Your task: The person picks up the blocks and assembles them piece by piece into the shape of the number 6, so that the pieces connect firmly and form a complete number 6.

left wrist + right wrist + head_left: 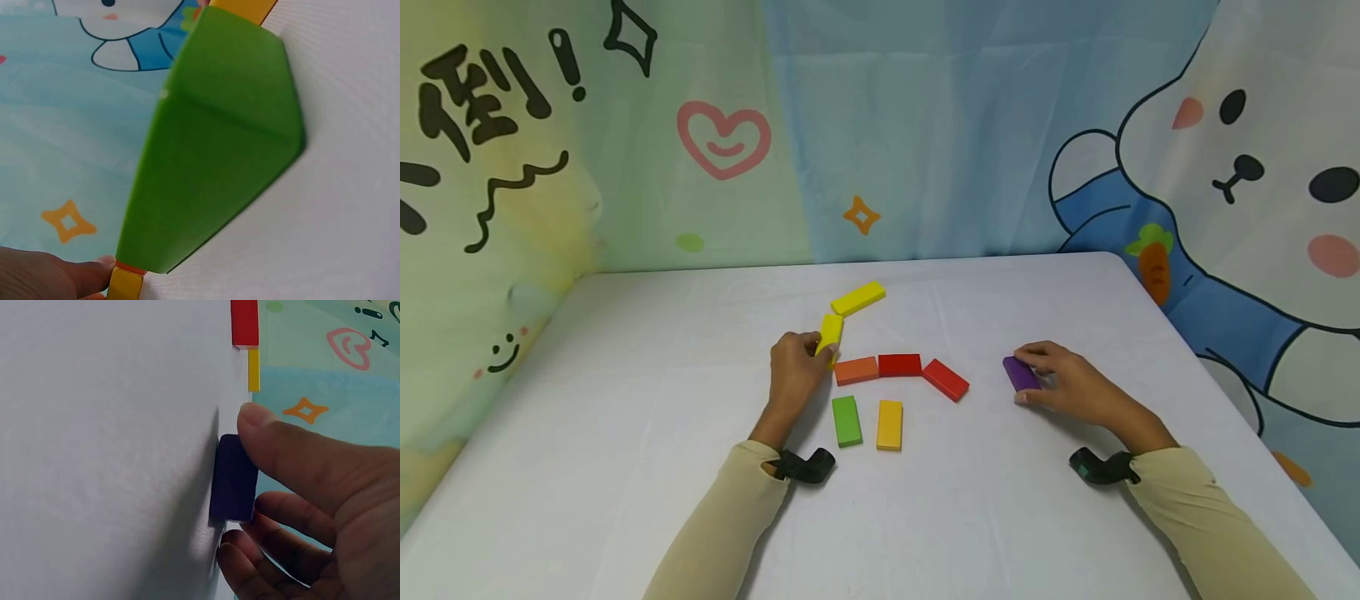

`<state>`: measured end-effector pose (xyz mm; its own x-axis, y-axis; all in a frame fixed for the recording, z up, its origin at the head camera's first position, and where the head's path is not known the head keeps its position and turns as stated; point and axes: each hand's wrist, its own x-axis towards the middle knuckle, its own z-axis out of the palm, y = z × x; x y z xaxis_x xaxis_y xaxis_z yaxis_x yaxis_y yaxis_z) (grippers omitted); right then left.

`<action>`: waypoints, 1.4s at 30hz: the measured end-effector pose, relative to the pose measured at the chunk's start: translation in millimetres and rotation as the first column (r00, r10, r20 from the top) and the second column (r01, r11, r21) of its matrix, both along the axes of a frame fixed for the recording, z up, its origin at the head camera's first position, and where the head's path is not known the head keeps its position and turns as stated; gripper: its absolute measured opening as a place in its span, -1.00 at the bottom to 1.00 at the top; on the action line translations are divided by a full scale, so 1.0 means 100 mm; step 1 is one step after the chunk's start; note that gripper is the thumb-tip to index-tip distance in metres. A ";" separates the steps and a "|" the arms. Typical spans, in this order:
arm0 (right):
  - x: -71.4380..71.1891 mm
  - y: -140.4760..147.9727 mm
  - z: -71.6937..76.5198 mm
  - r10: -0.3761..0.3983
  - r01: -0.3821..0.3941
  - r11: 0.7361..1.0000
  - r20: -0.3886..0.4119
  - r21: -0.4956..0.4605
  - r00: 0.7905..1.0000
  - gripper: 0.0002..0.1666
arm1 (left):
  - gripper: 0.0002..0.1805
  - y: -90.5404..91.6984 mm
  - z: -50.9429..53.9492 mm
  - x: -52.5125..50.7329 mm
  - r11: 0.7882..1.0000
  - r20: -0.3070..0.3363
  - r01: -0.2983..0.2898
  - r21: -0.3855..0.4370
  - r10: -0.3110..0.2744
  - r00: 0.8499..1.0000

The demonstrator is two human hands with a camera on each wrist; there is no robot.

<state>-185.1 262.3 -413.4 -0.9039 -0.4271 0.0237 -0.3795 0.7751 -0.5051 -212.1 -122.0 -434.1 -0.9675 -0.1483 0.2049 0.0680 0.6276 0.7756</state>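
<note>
My left hand [796,372] pinches a yellow block [831,330] between thumb and fingers; its far end is by a second yellow block [858,298], its near end by an orange block [857,371]. In the left wrist view the hand [53,275] holds the yellow block [125,285] at the bottom edge. At the right, my right hand [1071,385] grips a purple block [1022,374] by its ends. The right wrist view shows the thumb of that hand [325,506] on one end of the purple block [235,478], with fingers at the other end.
Two red blocks, one straight [899,365] and one angled [946,381], continue from the orange one. Nearer on the white table [962,525] lie a green block [847,422] and an amber block [890,426]. A printed cloth [925,125] hangs behind.
</note>
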 end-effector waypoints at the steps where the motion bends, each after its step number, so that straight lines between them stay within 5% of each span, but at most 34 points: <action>1: 0.00 0.00 0.00 0.001 -0.001 1.000 -0.003 0.000 1.000 -0.19 | -0.64 0.00 0.00 0.00 1.000 0.000 -0.001 -0.001 0.001 1.000; 26: 0.06 -0.12 0.03 0.079 -0.079 0.997 -0.016 0.004 0.997 -0.22 | -0.66 -0.01 -0.01 0.00 1.000 -0.033 0.017 0.001 -0.017 0.999; 42: 0.17 -0.26 0.08 0.137 -0.137 0.990 0.025 -0.012 0.990 -0.22 | -0.63 -0.01 0.00 0.00 1.000 0.007 0.011 0.008 -0.011 1.000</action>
